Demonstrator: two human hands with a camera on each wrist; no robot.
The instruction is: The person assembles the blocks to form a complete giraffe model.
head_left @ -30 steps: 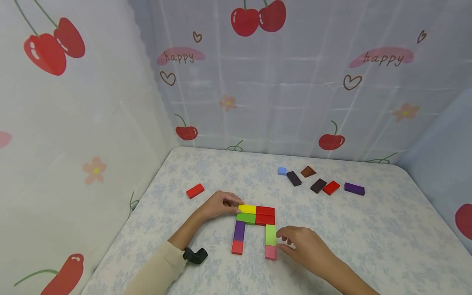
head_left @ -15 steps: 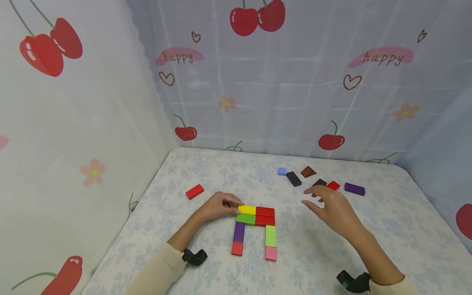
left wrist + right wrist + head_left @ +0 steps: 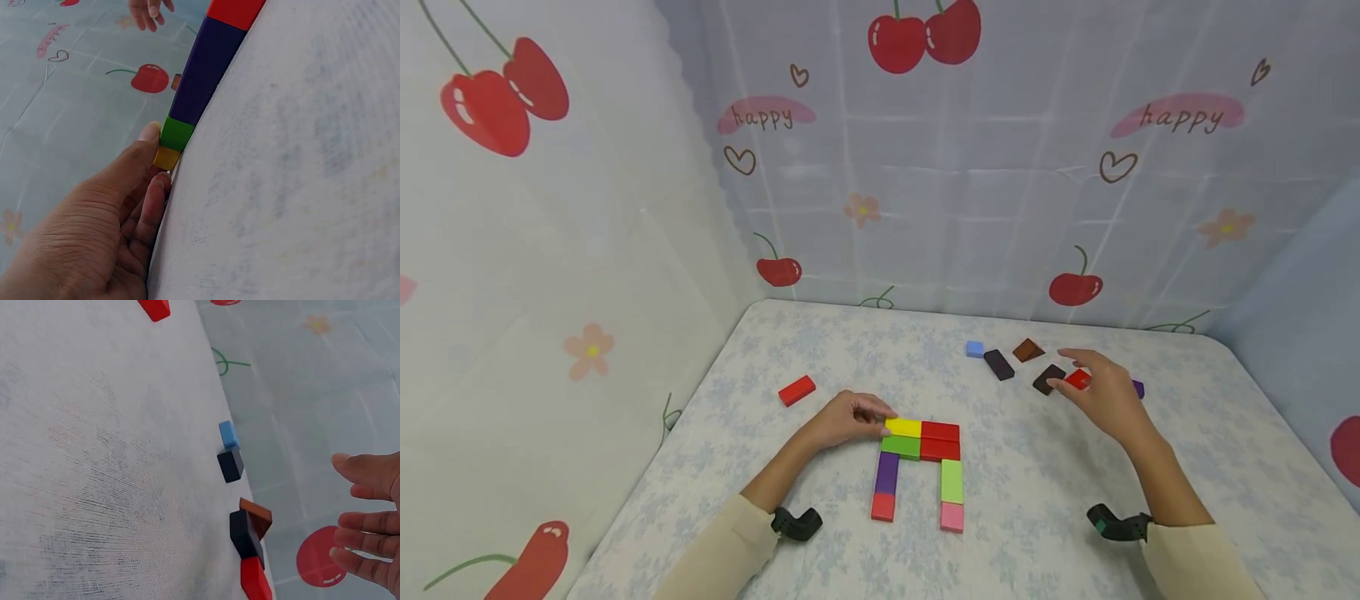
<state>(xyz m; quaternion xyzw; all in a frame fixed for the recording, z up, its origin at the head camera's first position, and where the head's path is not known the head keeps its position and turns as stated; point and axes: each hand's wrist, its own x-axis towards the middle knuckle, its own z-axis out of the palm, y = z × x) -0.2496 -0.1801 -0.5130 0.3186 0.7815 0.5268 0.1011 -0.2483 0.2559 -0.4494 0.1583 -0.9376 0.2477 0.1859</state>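
My left hand (image 3: 850, 419) is at the far left corner of a flat block figure, pinching the end of the yellow block (image 3: 903, 427) between thumb and fingers. The green block (image 3: 177, 132) lies against the yellow one, with two red blocks (image 3: 940, 441) to their right. One leg of the figure is a purple block (image 3: 887, 473) ending in a small red block (image 3: 883, 507); the other is light green (image 3: 952, 481) ending in pink (image 3: 952, 517). My right hand (image 3: 1105, 395), fingers spread and holding nothing, hovers above a red block (image 3: 1078, 379), partly covering it.
Near the right hand lie two black blocks (image 3: 999, 364), a brown triangular block (image 3: 1027, 350), a small blue block (image 3: 974, 349) and a mostly hidden purple block (image 3: 1138, 389). A lone red block (image 3: 797, 391) lies at the left. Printed curtains (image 3: 962, 167) rise behind the table.
My right hand has moved from beside the light green block, away and to the right, to the loose blocks at the back. My left hand has stayed at the yellow block.
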